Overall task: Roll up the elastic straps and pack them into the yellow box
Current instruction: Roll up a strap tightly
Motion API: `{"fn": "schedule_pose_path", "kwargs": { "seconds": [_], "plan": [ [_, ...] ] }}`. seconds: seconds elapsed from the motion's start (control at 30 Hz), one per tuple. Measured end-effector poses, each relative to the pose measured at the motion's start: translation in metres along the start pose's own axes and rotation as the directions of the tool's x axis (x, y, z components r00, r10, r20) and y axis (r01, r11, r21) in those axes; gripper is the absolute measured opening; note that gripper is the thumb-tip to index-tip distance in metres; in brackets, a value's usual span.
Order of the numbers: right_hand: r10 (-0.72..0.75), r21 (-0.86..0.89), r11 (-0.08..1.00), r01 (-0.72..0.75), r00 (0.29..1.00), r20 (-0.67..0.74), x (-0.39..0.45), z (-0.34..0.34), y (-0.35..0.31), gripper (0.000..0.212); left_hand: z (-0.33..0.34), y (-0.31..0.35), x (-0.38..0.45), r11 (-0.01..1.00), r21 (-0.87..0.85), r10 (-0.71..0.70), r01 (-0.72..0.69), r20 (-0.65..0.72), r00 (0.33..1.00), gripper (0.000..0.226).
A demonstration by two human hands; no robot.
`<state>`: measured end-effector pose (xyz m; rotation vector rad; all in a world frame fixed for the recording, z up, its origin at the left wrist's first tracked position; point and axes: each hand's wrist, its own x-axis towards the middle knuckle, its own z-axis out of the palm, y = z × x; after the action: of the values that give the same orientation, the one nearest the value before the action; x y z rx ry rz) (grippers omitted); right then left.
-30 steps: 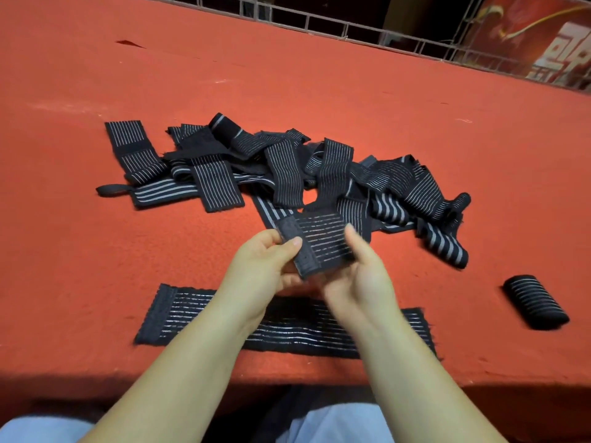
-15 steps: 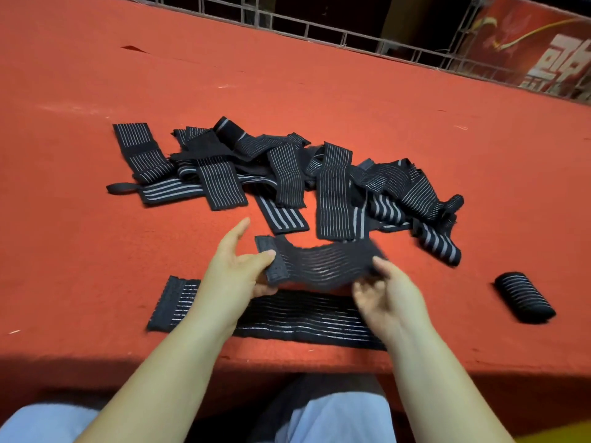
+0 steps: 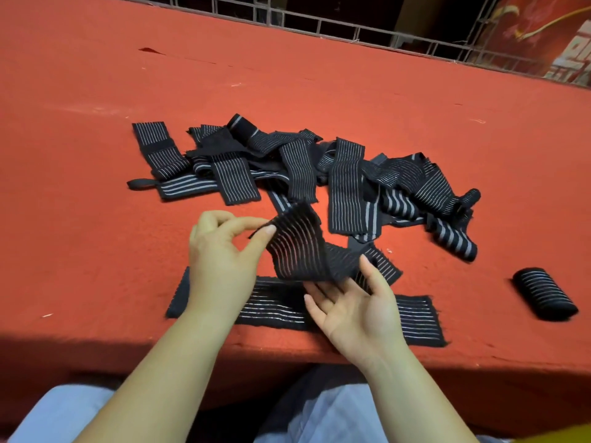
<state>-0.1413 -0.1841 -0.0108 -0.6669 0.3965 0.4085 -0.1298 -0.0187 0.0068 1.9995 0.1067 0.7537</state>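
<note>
Since the earlier frame the held elastic strap (image 3: pixel 307 251) has been turned up on edge: its left end now stands raised and curving, where half a second ago it hung stretched flat between the hands, and the right hand has turned palm-up beneath it. The left hand (image 3: pixel 220 260) pinches the strap's upper left corner between thumb and forefinger, the other fingers curled. The right hand (image 3: pixel 355 308) lies with fingers spread and nearly straight, the strap's lower fold resting against the fingertips and thumb; it supports rather than grasps. The strap sits at centre frame, lifted above the red table (image 3: pixel 96 219).

Directly below the hands, along the table's near edge, a flat strap (image 3: pixel 415 318) lies spread lengthwise, partly covered by both wrists. Above the hands, across the middle of the frame, the loose pile of straps (image 3: pixel 345 183) sprawls from left to right, black with pale stripes, overlapping one another. At the right of the frame, well apart from the pile, a rolled strap (image 3: pixel 545 294) lies on its side. A sliver of yellow (image 3: pixel 572 434) shows at the lower right corner; what it is cannot be told. A metal railing (image 3: pixel 319 25) runs along the top of the frame.
</note>
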Motion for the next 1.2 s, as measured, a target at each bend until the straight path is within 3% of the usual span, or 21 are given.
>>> {"fn": "schedule_pose_path", "kwargs": {
  "seconds": [0.07,0.1,0.17,0.23,0.3,0.4,0.5,0.57,0.63,0.7,0.8,0.87,0.93,1.03,1.13,1.2],
  "plan": [
    [0.006,0.012,1.0,-0.006,1.0,-0.008,0.001,-0.001,0.001,0.054,-0.005,0.0,0.003,0.986,-0.121,-0.111,0.118,0.066,0.992,0.015],
    [0.024,0.009,1.0,-0.024,1.0,-0.018,0.001,0.0,0.003,0.057,-0.007,0.003,0.005,0.939,-0.238,-0.218,0.247,0.144,0.965,0.014],
    [0.09,-0.041,0.995,-0.091,0.996,-0.022,0.003,0.002,0.01,0.061,-0.007,0.013,0.007,0.692,-0.466,-0.412,0.551,0.371,0.832,0.01],
    [0.165,-0.089,0.982,-0.164,0.986,0.01,0.003,0.006,0.021,0.065,-0.007,0.023,0.007,0.387,-0.566,-0.453,0.728,0.571,0.684,0.007],
    [0.208,-0.089,0.976,-0.2,0.975,0.081,0.003,0.013,0.029,0.066,-0.01,0.026,0.006,0.277,-0.558,-0.417,0.783,0.664,0.621,0.008],
    [0.11,0.059,0.99,-0.126,0.968,0.225,0.008,0.021,0.028,0.058,-0.018,0.021,0.005,0.358,-0.514,-0.395,0.779,0.673,0.625,0.008],
    [-0.083,0.188,0.981,0.052,0.984,0.157,0.017,0.02,0.018,0.048,-0.032,-0.002,0.007,0.626,-0.377,-0.462,0.683,0.527,0.714,0.012],
    [-0.153,0.153,0.978,0.139,0.985,0.08,0.018,0.021,0.016,0.031,-0.041,-0.025,0.008,0.729,-0.248,-0.5,0.638,0.444,0.744,0.014],
    [-0.182,0.099,0.979,0.18,0.983,0.011,0.02,0.022,0.02,0.007,-0.05,-0.047,0.008,0.751,-0.148,-0.541,0.643,0.42,0.728,0.014],
    [-0.149,0.056,0.987,0.149,0.989,0.006,0.023,0.02,0.032,0.007,-0.057,-0.065,0.008,0.748,-0.065,-0.581,0.661,0.419,0.698,0.015],
    [-0.114,-0.013,0.993,0.116,0.99,0.086,0.026,0.021,0.048,0.033,-0.062,-0.083,0.007,0.742,0.046,-0.62,0.669,0.429,0.658,0.017],
    [-0.165,-0.139,0.975,0.173,0.984,0.069,0.028,0.022,0.053,0.017,-0.064,-0.092,0.008,0.749,0.104,-0.631,0.654,0.415,0.656,0.018],
    [-0.294,-0.331,0.898,0.289,0.955,0.034,0.033,0.02,0.058,0.013,-0.066,-0.099,0.01,0.758,0.137,-0.632,0.637,0.392,0.668,0.018],
    [-0.513,-0.583,0.687,0.433,0.858,0.032,0.035,0.014,0.064,0.017,-0.068,-0.105,0.01,0.761,0.17,-0.636,0.626,0.386,0.668,0.018],
    [-0.589,-0.746,0.495,0.444,0.803,0.087,0.031,0.012,0.07,0.009,-0.072,-0.108,0.009,0.749,0.203,-0.654,0.631,0.383,0.653,0.018],
    [-0.603,-0.806,0.404,0.432,0.788,0.121,0.03,0.01,0.075,0.015,-0.075,-0.109,0.009,0.74,0.206,-0.663,0.64,0.378,0.646,0.019]
  ]
}}
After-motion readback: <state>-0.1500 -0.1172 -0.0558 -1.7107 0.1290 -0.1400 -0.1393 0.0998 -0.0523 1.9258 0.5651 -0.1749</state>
